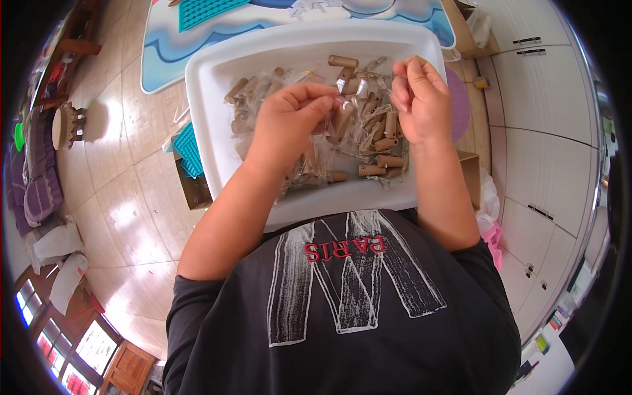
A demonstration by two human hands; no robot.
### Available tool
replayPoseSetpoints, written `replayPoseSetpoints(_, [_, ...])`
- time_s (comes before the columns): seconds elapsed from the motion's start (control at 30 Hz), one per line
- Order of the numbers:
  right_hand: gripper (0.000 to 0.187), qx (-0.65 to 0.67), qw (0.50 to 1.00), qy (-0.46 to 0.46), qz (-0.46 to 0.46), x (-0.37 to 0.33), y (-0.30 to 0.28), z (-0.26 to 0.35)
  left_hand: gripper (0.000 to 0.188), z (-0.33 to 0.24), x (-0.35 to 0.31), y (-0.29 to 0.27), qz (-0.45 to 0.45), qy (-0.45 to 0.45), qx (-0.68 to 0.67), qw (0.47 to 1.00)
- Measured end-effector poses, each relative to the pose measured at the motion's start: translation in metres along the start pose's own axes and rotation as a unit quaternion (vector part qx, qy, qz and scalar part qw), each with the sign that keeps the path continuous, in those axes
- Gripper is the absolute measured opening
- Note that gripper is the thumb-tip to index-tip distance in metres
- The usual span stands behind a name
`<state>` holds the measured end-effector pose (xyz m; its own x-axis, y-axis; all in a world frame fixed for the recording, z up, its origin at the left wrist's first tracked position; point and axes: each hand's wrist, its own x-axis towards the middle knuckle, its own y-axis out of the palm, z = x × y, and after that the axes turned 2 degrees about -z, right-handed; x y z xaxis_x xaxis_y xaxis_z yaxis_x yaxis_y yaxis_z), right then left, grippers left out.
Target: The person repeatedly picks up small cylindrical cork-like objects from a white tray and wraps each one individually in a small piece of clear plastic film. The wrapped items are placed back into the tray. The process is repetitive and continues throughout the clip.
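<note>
My left hand (289, 122) is over the middle of a white plastic tub (316, 29), thumb and fingertips pinched on a clear plastic bag (341, 118) with a brown cylinder showing inside. To its right my right hand (423, 99) is raised above the tub's right side, palm turned inward, its fingers curled and thumb pressed to a fingertip. What it pinches, if anything, is too small to make out. Under both hands lie several brown cylinders (390, 161), many with strings or clear wrapping. Another brown cylinder (343, 61) rests at the far side of the heap.
Beyond the tub stands a table (161, 62) with a blue wave pattern, bearing a teal grid tray (207, 12). Teal lattice pieces (189, 151) sit in a cardboard box at the left. A cardboard box (469, 172) and white cabinets (546, 92) are to the right.
</note>
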<state>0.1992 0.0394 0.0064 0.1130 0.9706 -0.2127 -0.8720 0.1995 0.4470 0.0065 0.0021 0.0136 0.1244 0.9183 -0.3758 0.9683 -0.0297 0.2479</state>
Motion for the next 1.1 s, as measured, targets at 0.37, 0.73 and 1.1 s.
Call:
replayPoseSetpoints(0.37, [0.012,-0.214,0.964,0.075,0.138,-0.020,0.018,-0.006,0.010,-0.004,0.003,-0.007,-0.024,0.027,0.008,0.999])
replayPoseSetpoints(0.73, [0.010,-0.141,0.977,0.086,0.133,-0.019,0.013,-0.012,0.009,-0.007,0.003,-0.009,-0.014,0.006,-0.086,0.996])
replayPoseSetpoints(1.1, [0.032,-0.175,0.968,0.119,0.138,-0.018,0.016,-0.010,0.016,-0.001,0.004,-0.012,-0.013,0.120,0.137,0.983])
